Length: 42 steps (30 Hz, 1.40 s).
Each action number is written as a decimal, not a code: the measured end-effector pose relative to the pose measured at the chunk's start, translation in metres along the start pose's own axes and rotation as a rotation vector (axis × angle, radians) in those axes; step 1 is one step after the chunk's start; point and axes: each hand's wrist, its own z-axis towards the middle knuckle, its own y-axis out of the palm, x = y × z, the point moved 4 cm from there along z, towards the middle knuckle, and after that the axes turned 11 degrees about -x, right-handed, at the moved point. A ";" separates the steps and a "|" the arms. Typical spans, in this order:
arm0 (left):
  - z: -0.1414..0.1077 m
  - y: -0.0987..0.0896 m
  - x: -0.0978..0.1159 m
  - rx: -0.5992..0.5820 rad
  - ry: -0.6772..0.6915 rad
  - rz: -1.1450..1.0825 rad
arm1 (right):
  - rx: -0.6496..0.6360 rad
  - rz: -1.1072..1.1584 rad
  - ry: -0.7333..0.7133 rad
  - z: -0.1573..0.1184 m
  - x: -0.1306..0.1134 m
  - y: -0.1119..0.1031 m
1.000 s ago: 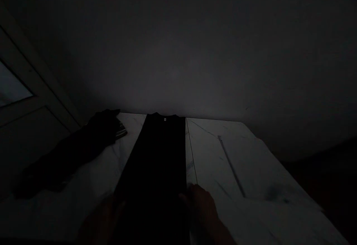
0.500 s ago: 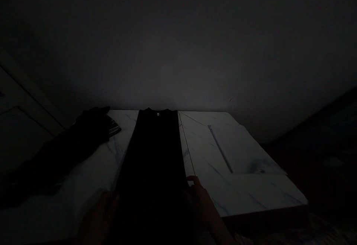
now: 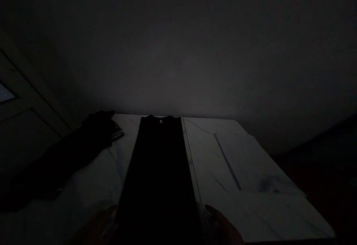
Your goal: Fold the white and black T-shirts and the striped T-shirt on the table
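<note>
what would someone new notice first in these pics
The black folded shirt stands out first, a long narrow strip running up the middle of the white marble-look table, with a small white label at its collar. To its left lies a second dark garment with a striped edge showing. At the bottom of the view, the dim right hand and left hand sit on either side of the shirt's near end.
</note>
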 end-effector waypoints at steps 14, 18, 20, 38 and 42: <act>0.369 0.029 0.256 -0.073 0.590 0.568 | 0.069 -0.699 -0.356 0.220 -0.160 -0.006; 0.413 0.034 0.252 -0.063 0.502 0.590 | 0.132 -0.638 -0.354 0.236 -0.155 -0.036; 0.432 0.033 0.251 -0.078 0.451 0.599 | 0.202 -0.627 -0.303 0.257 -0.159 -0.069; 0.407 -0.025 0.173 0.018 0.288 0.528 | 0.219 -0.729 -0.273 0.355 -0.166 -0.123; 0.386 -0.008 0.148 0.044 0.348 0.464 | 0.256 -0.698 -0.427 0.325 -0.195 -0.091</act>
